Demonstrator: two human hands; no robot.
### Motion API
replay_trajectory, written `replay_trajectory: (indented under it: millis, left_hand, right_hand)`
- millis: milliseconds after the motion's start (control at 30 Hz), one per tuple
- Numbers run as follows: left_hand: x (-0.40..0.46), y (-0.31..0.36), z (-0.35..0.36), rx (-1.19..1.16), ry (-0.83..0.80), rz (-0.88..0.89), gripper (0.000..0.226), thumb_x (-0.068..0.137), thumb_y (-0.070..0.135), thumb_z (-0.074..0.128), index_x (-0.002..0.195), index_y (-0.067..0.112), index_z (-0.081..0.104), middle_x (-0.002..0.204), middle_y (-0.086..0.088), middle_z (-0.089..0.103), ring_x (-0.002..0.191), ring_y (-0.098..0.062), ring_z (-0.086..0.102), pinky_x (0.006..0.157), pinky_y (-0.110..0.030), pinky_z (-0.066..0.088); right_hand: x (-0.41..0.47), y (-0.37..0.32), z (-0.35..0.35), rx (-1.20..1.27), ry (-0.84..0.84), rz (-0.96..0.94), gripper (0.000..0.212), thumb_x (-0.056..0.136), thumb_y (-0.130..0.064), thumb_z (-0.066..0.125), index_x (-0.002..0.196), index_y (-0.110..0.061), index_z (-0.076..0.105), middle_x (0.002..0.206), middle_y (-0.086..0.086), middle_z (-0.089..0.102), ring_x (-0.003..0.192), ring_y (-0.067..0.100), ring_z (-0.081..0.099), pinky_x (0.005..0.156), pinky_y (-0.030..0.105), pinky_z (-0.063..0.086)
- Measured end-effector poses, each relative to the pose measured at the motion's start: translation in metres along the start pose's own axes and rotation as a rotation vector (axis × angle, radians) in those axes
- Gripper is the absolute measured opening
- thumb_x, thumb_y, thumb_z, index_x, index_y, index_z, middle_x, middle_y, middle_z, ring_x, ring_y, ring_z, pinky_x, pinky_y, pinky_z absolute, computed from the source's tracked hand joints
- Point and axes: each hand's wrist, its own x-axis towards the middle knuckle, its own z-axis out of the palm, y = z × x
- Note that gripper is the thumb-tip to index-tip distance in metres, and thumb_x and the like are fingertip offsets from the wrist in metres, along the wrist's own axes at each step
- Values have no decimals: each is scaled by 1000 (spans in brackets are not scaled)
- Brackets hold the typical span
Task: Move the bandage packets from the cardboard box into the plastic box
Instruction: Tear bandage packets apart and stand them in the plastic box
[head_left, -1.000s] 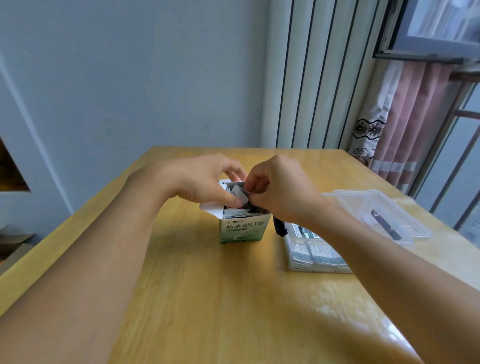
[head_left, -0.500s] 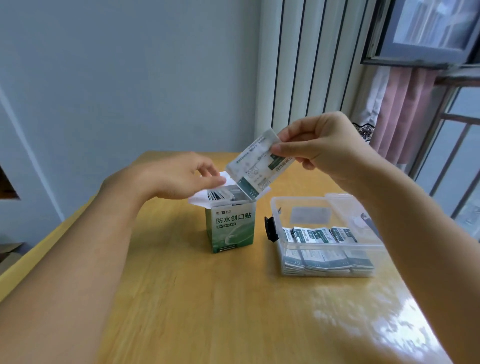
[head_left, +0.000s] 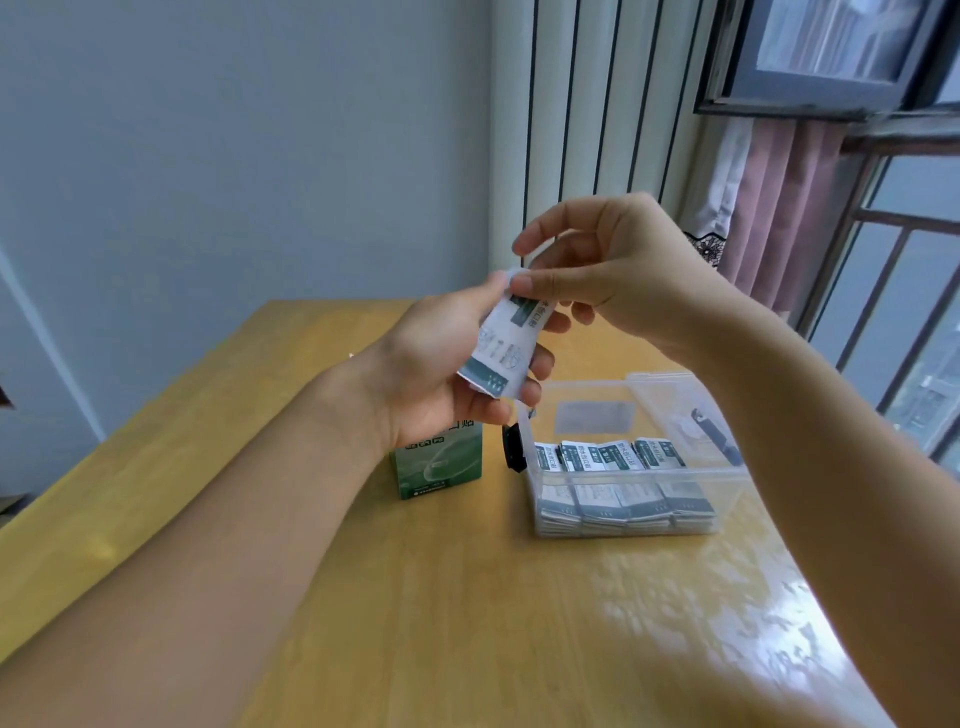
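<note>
Both hands meet above the worktop (head_left: 467, 597), sharing one bandage packet (head_left: 501, 353). The left hand (head_left: 447, 374) cradles it from beneath with its fingers (head_left: 524, 387) curled round the lower edge, while the right hand (head_left: 613, 270) pinches the top edge between thumb and forefinger. The packet hangs tilted, above the gap between the green cardboard box (head_left: 439, 465) and the clear plastic box (head_left: 722, 475), whose bottom holds rows of packets (head_left: 613, 457).

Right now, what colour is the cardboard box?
Green with white print, on the cardboard box; head view, the only one.
</note>
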Motion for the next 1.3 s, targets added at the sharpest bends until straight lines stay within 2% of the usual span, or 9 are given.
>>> replay_trajectory:
  millis: [100, 267, 367, 533, 767, 867, 967, 1133, 1300]
  left_hand:
    - [5, -7, 6, -94, 51, 11, 71, 104, 60, 19, 104, 7, 65, 60, -2, 51, 46, -12, 46, 34, -18, 33]
    - [11, -14, 7, -57, 164, 50, 70, 105, 59, 18, 91, 7, 63, 55, -2, 52, 46, -14, 46, 37, -19, 33]
    - [11, -15, 8, -73, 148, 44, 68, 105, 58, 20, 90, 7, 63, 61, -3, 57, 52, -17, 50, 40, -22, 38]
    - [11, -19, 12, -79, 156, 71, 69, 104, 59, 21, 103, 7, 67, 75, -8, 61, 60, -21, 57, 45, -26, 45]
    - [11, -26, 32, 79, 323, 186, 64, 104, 58, 16, 94, 11, 60, 56, -8, 59, 43, -20, 56, 39, -25, 42]
    - [11, -26, 31, 223, 326, 218, 63, 102, 61, 16, 108, 15, 59, 72, -12, 69, 57, -27, 71, 44, -29, 52]
    - [11, -25, 21, 537, 370, 318, 51, 104, 56, 25, 109, 17, 59, 87, -10, 69, 60, -19, 72, 45, -30, 56]
    - [12, -22, 9, 787, 305, 395, 39, 107, 35, 41, 90, 14, 70, 78, -4, 71, 48, -9, 60, 41, -12, 41]
    - [12, -26, 7, 888, 167, 349, 34, 106, 30, 47, 86, 16, 71, 77, 0, 71, 47, 1, 56, 48, -12, 44]
  right_hand:
    - [-1, -3, 0, -157, 26, -32, 29, 77, -17, 83, 103, -10, 72, 90, 2, 72, 50, 5, 60, 49, 18, 47]
    - [-6, -13, 1, -541, -65, -96, 26, 86, -28, 74, 112, -21, 74, 104, -13, 70, 64, -18, 57, 57, 1, 44]
    - [-8, -18, 2, -640, -78, -126, 28, 87, -26, 73, 115, -21, 71, 105, -12, 69, 65, -10, 57, 59, 2, 45]
    - [-8, -15, 0, -485, -114, -84, 22, 93, -13, 68, 114, -19, 69, 90, -9, 68, 54, 8, 67, 48, 23, 55]
    - [-6, -8, -5, -391, -226, -9, 22, 95, -9, 63, 113, -20, 71, 88, 0, 70, 67, 15, 73, 53, 24, 59]
    - [-6, -6, -16, -350, -244, 36, 15, 95, -6, 63, 104, -13, 72, 90, 5, 72, 68, 18, 75, 57, 23, 59]
    - [-9, 1, -43, -363, -261, 190, 14, 93, -5, 64, 98, -15, 71, 95, 7, 74, 73, 21, 76, 62, 23, 61]
    - [-11, 20, -45, -534, -492, 371, 16, 96, -2, 59, 97, -13, 70, 98, 13, 74, 75, 21, 77, 68, 32, 63]
    - [-8, 28, -7, -532, -637, 346, 17, 96, 0, 59, 96, -14, 68, 97, 11, 75, 75, 20, 77, 74, 36, 63]
